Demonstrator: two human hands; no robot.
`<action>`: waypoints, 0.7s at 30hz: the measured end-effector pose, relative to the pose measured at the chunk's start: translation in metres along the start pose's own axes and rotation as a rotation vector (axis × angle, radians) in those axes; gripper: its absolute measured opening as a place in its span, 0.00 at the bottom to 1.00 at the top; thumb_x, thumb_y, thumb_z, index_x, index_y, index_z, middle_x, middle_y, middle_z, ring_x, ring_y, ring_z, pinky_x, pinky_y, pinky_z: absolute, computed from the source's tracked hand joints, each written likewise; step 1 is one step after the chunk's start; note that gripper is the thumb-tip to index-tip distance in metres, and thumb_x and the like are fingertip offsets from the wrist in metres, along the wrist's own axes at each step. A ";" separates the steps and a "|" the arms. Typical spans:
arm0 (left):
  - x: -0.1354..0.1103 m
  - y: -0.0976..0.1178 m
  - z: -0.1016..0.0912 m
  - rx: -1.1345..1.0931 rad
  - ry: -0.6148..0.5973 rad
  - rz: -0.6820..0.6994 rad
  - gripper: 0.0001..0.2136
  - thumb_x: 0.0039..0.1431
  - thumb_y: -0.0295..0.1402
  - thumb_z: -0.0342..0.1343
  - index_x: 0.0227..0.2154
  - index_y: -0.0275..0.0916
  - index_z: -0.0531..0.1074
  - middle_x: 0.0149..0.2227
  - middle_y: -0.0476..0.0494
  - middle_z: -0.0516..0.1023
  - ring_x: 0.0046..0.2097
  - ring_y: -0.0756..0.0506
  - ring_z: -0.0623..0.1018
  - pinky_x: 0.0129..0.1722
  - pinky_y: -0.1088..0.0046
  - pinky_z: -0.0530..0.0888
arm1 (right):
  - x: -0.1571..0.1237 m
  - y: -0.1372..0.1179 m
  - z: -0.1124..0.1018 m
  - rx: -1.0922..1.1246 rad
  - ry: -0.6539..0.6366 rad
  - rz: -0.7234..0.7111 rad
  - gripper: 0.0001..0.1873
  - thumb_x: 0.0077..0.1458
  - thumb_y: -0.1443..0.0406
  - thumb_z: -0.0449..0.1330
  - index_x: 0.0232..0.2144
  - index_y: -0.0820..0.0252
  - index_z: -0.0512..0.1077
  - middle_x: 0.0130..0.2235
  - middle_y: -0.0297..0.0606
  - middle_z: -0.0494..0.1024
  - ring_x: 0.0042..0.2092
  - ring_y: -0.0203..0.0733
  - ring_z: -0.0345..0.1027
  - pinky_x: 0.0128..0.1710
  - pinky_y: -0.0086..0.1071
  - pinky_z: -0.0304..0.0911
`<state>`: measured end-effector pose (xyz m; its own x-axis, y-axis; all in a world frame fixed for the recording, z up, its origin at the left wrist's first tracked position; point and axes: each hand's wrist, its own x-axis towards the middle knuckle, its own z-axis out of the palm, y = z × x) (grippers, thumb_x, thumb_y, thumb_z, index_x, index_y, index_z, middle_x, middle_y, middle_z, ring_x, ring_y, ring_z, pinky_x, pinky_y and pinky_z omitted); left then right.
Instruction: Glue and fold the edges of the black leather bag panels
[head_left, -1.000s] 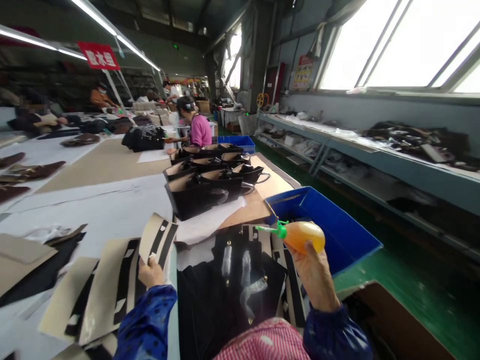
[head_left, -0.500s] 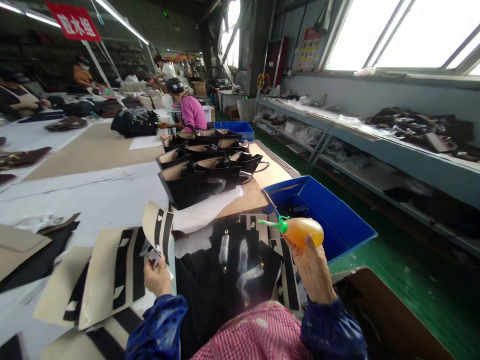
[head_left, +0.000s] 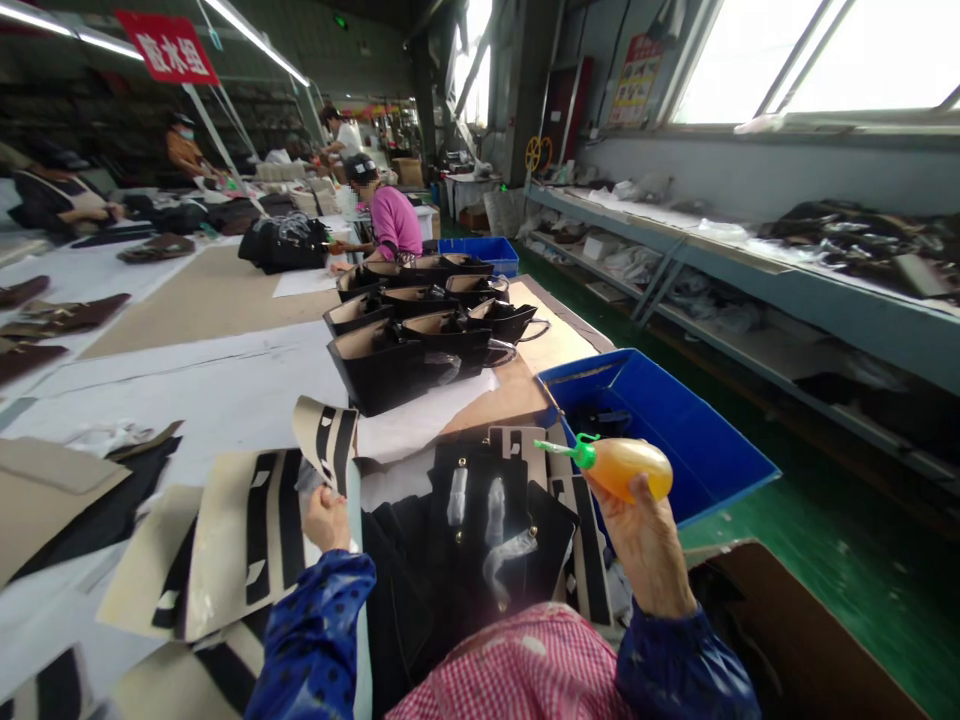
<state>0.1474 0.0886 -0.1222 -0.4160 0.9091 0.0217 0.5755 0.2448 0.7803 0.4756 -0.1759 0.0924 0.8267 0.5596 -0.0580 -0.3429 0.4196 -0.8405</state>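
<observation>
My right hand (head_left: 643, 540) is closed round a squeeze bottle (head_left: 626, 466) of orange-yellow liquid, its green nozzle pointing left. My left hand (head_left: 327, 518) pinches the lower edge of a beige panel with black strips (head_left: 328, 440), which curves upward from the fingers. Left of that hand lie similar beige panels (head_left: 225, 540) with black bands and small white patches, overlapping each other. Black bag pieces (head_left: 480, 530) with gold-coloured studs and clear plastic wrapping are spread between my hands, in front of my checked apron.
Rows of black open-topped bags (head_left: 382, 360) stand on the table ahead. A blue bin (head_left: 675, 430) is beyond the bottle at right, with a cardboard box (head_left: 795, 620) nearer me. A person in a pink top (head_left: 395, 220) works past the bags. Shelving (head_left: 810, 300) runs along the window wall.
The whole view has shifted, so things appear slightly farther right. Both hands keep their holds on the panel and the bottle.
</observation>
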 end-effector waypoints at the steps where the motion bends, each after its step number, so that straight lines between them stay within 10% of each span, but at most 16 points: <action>1: -0.007 -0.003 0.002 0.003 -0.012 -0.025 0.16 0.65 0.40 0.58 0.50 0.36 0.72 0.49 0.41 0.77 0.47 0.43 0.78 0.48 0.57 0.77 | 0.001 0.001 0.000 0.009 0.001 0.000 0.33 0.43 0.53 0.75 0.49 0.56 0.72 0.48 0.41 0.77 0.51 0.50 0.74 0.61 0.58 0.61; 12: -0.067 -0.014 0.017 -0.117 -0.088 -0.147 0.18 0.65 0.39 0.57 0.54 0.37 0.70 0.55 0.38 0.74 0.53 0.40 0.76 0.53 0.53 0.75 | 0.007 0.007 -0.002 0.053 0.017 0.037 0.32 0.43 0.53 0.76 0.48 0.58 0.73 0.49 0.42 0.78 0.50 0.50 0.75 0.62 0.57 0.62; 21: -0.163 0.005 0.017 -0.330 -0.651 0.049 0.17 0.66 0.39 0.57 0.53 0.37 0.71 0.52 0.39 0.76 0.51 0.42 0.78 0.53 0.53 0.76 | 0.022 0.042 -0.016 0.196 -0.109 0.371 0.27 0.44 0.49 0.74 0.42 0.57 0.77 0.46 0.39 0.82 0.49 0.43 0.76 0.50 0.36 0.74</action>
<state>0.2299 -0.0525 -0.1326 0.1664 0.9578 -0.2342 0.2984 0.1774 0.9378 0.4865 -0.1572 0.0476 0.5834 0.7658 -0.2705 -0.6947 0.2979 -0.6547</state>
